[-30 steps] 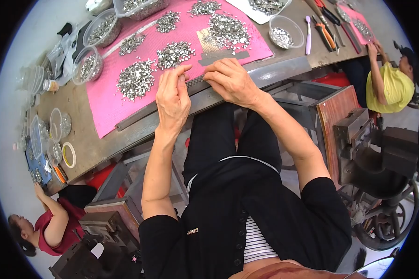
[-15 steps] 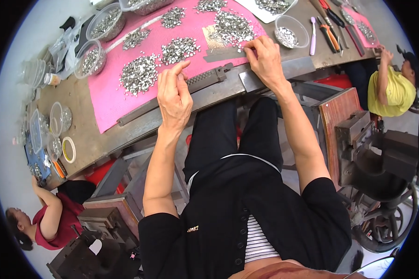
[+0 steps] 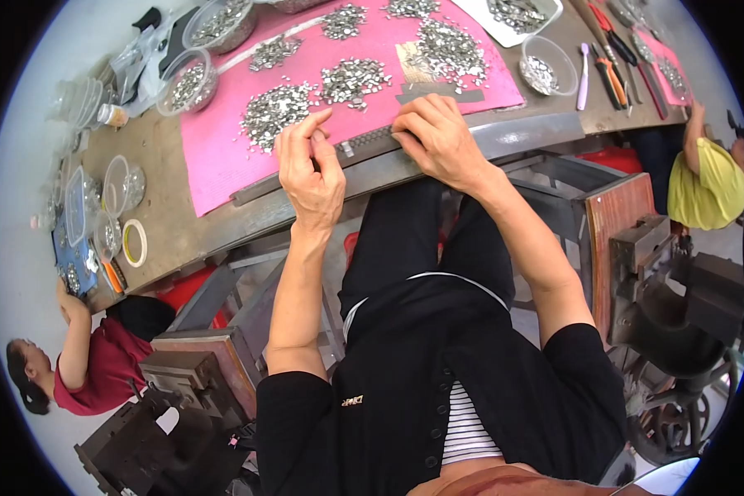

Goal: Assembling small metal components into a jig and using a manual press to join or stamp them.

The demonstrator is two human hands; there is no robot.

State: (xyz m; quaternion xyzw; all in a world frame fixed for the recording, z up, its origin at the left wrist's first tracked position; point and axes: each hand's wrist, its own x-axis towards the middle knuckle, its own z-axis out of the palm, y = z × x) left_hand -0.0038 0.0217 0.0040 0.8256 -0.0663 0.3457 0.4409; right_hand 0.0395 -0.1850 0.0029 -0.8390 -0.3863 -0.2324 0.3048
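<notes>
A long, dark metal bar (image 3: 369, 144) with a row of small notches lies along the bench's near edge. My left hand (image 3: 312, 178) is over its middle, index finger arched and thumb apart, the other fingers curled. Right beside that thumb, a few small shiny metal pieces (image 3: 346, 150) sit on the bar. My right hand (image 3: 444, 142) is at the bar's right part, fingers bent and pressed together, covering its end; whatever is between the fingertips is hidden. Beyond both hands, heaps of small silver metal pieces (image 3: 277, 114) are spread on a pink mat (image 3: 211, 157).
Clear tubs of metal pieces (image 3: 192, 83) stand at the left, another round tub (image 3: 546, 68) at the right. A lilac-handled tool (image 3: 584, 78) and orange-handled pliers (image 3: 610, 83) lie farther right. A tape roll (image 3: 135, 243) is at the left. Co-workers sit on both sides.
My right hand has moved left and nearer, from beside the far-right heap onto the bar, covering its end block. The left hand stays over the bar. The whole view has shifted slightly.
</notes>
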